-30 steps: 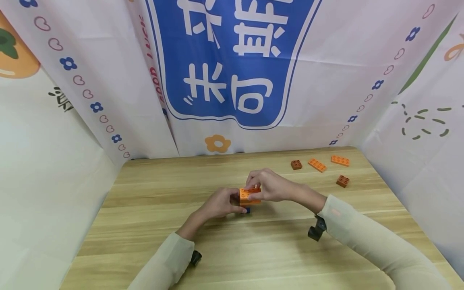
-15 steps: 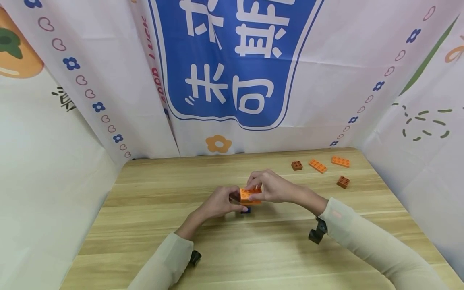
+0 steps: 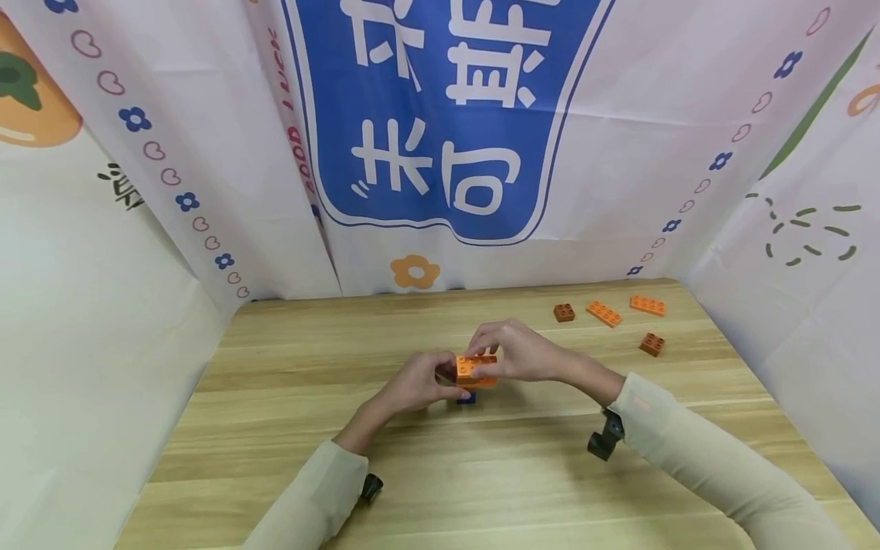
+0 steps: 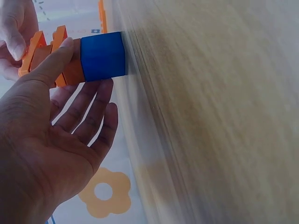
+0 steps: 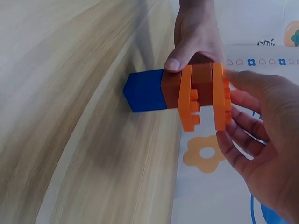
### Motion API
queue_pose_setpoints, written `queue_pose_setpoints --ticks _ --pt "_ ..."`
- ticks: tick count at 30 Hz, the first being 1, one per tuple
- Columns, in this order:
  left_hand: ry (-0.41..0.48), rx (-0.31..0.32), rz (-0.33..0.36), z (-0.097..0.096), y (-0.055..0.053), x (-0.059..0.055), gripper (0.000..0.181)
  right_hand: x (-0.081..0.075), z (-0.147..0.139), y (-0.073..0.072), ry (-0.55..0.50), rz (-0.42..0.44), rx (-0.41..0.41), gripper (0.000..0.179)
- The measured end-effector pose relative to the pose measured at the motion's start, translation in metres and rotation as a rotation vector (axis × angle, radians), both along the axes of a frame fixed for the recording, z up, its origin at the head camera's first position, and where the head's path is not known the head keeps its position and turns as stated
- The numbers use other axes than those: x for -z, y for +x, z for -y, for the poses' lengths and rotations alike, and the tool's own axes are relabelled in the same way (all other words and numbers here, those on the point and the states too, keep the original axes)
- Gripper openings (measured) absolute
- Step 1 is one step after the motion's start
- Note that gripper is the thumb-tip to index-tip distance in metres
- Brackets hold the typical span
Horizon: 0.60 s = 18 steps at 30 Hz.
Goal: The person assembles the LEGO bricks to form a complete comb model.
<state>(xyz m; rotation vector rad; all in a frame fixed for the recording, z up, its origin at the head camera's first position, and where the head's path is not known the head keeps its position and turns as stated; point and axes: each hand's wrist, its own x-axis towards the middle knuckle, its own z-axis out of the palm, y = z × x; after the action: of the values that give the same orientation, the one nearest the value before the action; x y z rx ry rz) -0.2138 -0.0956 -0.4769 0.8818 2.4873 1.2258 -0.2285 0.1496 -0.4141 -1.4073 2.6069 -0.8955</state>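
A tower of building bricks stands on the wooden table. At its base is a blue block (image 5: 145, 91); above come a brown brick (image 5: 171, 91), an orange plate (image 5: 185, 105), a second brown brick (image 5: 202, 78) and a top orange plate (image 5: 218, 100). My left hand (image 3: 412, 384) grips the tower from the left, its thumb on the lower brown brick and the other fingers behind. From the right, my right hand (image 3: 521, 353) pinches the top orange plate. In the head view the hands and top plate hide most of the tower.
Loose pieces lie at the table's back right: a brown brick (image 3: 564, 312), an orange plate (image 3: 603, 313), another orange plate (image 3: 648, 305) and a second brown brick (image 3: 652, 344). A printed cloth (image 3: 619, 191) hangs close behind the table (image 3: 289, 397) and along its sides.
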Motion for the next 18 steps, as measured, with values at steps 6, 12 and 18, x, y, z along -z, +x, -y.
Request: queue_pose_setpoints --ticks 6,12,18 --pt "-0.014 -0.003 -0.003 -0.001 0.0 -0.003 0.027 0.0 -0.01 -0.008 -0.038 0.03 0.015 0.027" --pt "-0.022 -0.011 -0.014 -0.001 0.0 -0.003 0.027 0.003 -0.023 -0.017 -0.084 0.015 0.035 0.027" --pt "-0.029 -0.02 -0.01 -0.001 0.001 -0.003 0.028 0.008 -0.038 -0.027 -0.107 0.043 0.054 0.028"
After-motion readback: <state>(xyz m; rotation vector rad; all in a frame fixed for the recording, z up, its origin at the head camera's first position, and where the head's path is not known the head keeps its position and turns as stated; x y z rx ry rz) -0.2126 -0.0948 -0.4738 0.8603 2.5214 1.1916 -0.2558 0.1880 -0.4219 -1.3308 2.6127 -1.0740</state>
